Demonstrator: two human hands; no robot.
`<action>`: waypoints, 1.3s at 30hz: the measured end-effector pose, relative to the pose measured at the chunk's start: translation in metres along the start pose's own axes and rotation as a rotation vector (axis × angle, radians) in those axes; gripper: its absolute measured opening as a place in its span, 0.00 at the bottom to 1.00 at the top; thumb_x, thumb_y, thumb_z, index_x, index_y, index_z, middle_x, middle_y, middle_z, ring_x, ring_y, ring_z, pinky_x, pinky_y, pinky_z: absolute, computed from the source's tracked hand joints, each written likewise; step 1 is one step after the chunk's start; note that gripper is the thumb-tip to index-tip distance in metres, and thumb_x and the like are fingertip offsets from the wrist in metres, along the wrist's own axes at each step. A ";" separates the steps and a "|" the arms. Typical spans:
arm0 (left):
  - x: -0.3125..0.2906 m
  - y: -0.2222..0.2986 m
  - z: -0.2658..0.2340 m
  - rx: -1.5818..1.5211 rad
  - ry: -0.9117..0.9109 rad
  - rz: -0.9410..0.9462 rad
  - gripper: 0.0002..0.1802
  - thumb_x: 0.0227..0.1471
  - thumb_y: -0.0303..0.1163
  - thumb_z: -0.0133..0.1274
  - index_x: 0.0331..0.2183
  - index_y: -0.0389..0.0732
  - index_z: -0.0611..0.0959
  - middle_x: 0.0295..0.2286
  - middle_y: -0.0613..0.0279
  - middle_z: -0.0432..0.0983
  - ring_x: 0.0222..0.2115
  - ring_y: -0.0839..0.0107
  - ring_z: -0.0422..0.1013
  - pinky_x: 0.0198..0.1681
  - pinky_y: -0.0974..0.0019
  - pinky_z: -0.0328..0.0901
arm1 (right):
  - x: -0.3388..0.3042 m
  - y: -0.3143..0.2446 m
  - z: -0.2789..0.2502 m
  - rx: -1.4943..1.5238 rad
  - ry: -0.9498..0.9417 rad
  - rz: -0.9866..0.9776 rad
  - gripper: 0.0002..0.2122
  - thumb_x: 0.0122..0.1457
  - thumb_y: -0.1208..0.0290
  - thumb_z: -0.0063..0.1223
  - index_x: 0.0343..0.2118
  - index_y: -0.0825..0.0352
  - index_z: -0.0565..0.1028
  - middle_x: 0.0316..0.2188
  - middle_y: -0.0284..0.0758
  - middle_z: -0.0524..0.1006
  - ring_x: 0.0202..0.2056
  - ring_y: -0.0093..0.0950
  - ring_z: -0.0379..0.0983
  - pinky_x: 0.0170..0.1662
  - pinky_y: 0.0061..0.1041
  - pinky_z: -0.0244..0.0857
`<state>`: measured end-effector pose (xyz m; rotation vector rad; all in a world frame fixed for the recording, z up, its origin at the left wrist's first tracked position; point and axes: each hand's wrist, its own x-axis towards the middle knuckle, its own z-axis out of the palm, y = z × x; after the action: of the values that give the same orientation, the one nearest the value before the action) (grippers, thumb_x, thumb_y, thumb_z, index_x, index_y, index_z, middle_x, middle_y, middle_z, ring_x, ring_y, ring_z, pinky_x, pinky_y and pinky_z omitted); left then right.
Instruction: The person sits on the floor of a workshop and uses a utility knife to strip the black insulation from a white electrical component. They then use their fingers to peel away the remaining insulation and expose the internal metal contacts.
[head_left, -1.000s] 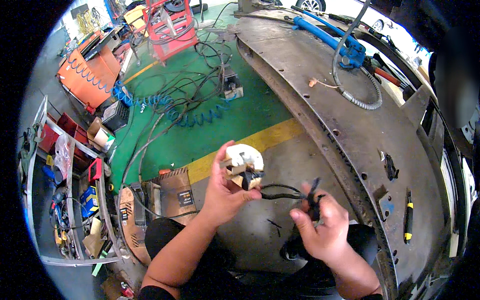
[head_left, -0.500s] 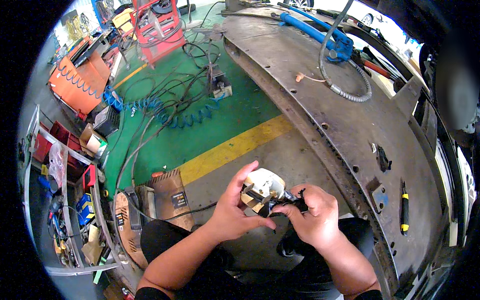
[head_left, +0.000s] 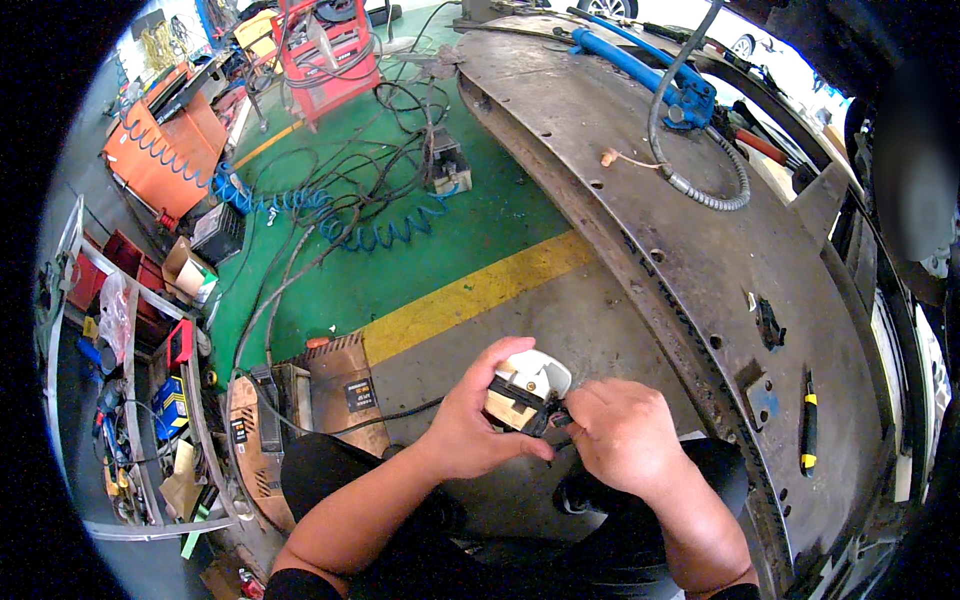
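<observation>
In front of my knees, my left hand (head_left: 469, 420) is wrapped round a small white-and-cream housing with black trim (head_left: 527, 385). Its thumb lies along the underside and its fingers curl over the top. The rounded white shell faces up and away from me, and a cream block shows beneath it. My right hand (head_left: 625, 432) is closed, its fingertips pinching a small black piece (head_left: 560, 415) on the housing's right side. The exact kind of this part does not show, and the right fingers hide some of it.
At my right stands a large metal bench (head_left: 640, 170) with a yellow-and-black utility knife (head_left: 808, 425), a black scrap (head_left: 769, 325) and a blue hydraulic pump (head_left: 640, 70). Cables and a coiled blue air hose (head_left: 380, 235) lie on the green floor. Flattened cardboard (head_left: 335, 385) and a tool shelf (head_left: 150, 400) are left.
The housing has turned in my left hand, so more of its white shell and cream block shows. My right hand has rolled over, its back now facing up. My view has shifted slightly.
</observation>
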<state>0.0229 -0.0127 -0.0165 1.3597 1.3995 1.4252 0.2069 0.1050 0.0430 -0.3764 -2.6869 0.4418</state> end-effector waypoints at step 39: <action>0.014 0.021 0.004 -1.008 0.173 -0.405 0.34 0.46 0.33 0.65 0.54 0.43 0.69 0.32 0.69 0.74 0.17 0.86 0.58 0.18 0.79 0.54 | -0.012 -0.019 0.019 0.163 0.498 -0.158 0.11 0.44 0.76 0.67 0.21 0.65 0.71 0.19 0.34 0.72 0.20 0.34 0.69 0.23 0.33 0.63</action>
<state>0.0281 -0.0015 0.0059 0.2973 0.7552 1.6224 0.2064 0.0795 0.0292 -0.1919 -2.1609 0.4476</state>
